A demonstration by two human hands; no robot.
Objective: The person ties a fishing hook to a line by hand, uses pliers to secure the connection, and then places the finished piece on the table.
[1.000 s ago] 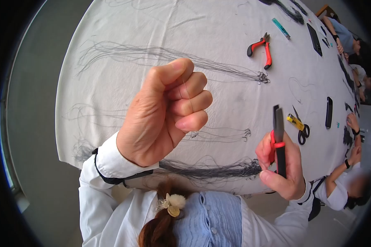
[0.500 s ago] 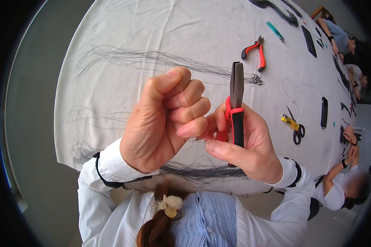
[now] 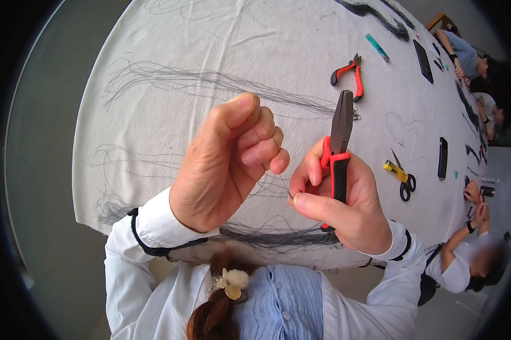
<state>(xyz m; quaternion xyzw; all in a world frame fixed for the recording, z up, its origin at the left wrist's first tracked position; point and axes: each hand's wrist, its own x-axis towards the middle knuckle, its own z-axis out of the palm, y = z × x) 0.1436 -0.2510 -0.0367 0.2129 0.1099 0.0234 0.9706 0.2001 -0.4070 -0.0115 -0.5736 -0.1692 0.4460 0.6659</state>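
Note:
My left hand (image 3: 233, 164) is raised over the table in a loose fist, with a thin line (image 3: 282, 182) wound around its fingers. The line runs down to my right hand (image 3: 346, 209), whose thumb and forefinger pinch its small end just below the left fingers. The same hand grips red-and-black pliers (image 3: 341, 122) in its palm, jaws shut and pointing up and away from me. The two hands are almost touching.
The white-clothed table (image 3: 210, 34) carries bundles of thin dark line (image 3: 221, 79), one at the near edge (image 3: 278, 235). To the right lie red cutters (image 3: 349, 73), yellow-handled scissors (image 3: 401, 178) and a black phone (image 3: 442, 157). Other people (image 3: 471, 260) sit along the right side.
My right hand has brought the pliers up from the lower right to the left hand and now pinches the line's end. The left fingers have loosened slightly.

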